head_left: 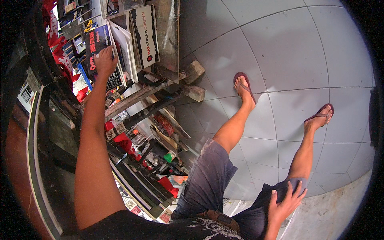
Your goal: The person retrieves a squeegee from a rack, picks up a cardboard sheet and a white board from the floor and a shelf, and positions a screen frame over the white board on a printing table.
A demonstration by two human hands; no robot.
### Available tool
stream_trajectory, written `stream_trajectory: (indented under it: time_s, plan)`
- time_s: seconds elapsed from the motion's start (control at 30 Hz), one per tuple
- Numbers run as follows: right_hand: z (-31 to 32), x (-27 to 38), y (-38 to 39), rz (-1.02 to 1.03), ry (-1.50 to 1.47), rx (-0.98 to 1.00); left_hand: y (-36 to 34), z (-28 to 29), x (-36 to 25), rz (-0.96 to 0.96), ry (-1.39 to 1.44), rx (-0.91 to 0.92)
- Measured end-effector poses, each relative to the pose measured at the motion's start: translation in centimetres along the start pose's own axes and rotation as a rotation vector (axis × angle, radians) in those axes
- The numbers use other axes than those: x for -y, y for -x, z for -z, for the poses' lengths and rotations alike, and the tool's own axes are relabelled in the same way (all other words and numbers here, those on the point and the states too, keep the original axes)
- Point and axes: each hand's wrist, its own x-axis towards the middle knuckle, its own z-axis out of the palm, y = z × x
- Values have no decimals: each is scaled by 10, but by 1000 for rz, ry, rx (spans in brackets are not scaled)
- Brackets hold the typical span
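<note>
Head view: the two hands are well apart. The left hand (105,61) reaches out to the cluttered shelf and lies over a dark box (97,39) with red lettering, its fingers bent across the face — whether they grip it or only rest on it, I cannot tell. The right hand (282,204) is spread, fingers apart and holding nothing, on the right leg near the knee of the dark shorts (208,172).

That box stands on the shelf at the upper left, just beside some white papers (125,50), with a pale box (145,38) past them and a wooden beam (138,99) nearer the body.

To handle the box well, I would set the thumb and fingers on opposite sides rather than press on its face alone. Its neighbours look close — a straight, slow movement should be less likely to drag the papers. The right hand, free of any load, could steady them if they lean.
</note>
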Motion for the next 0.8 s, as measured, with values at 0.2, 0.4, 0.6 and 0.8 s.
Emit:
stream_trajectory:
  time_s: [0.2, 0.4, 0.6, 0.8]
  plan:
    - [-1, 1, 0, 9, 0, -25, 7, -5, 9, -41, 28, -80]
    - [-3, 0, 1, 7, 13, -24, 6, -4, 9, -57, 76, -47]
    - [-7, -2, 3, 17, 19, -44, -2, -1, -5, -135, 95, -88]
    - [-8, -1, 3, 30, 30, -54, -14, -3, -38, -246, 162, -16]
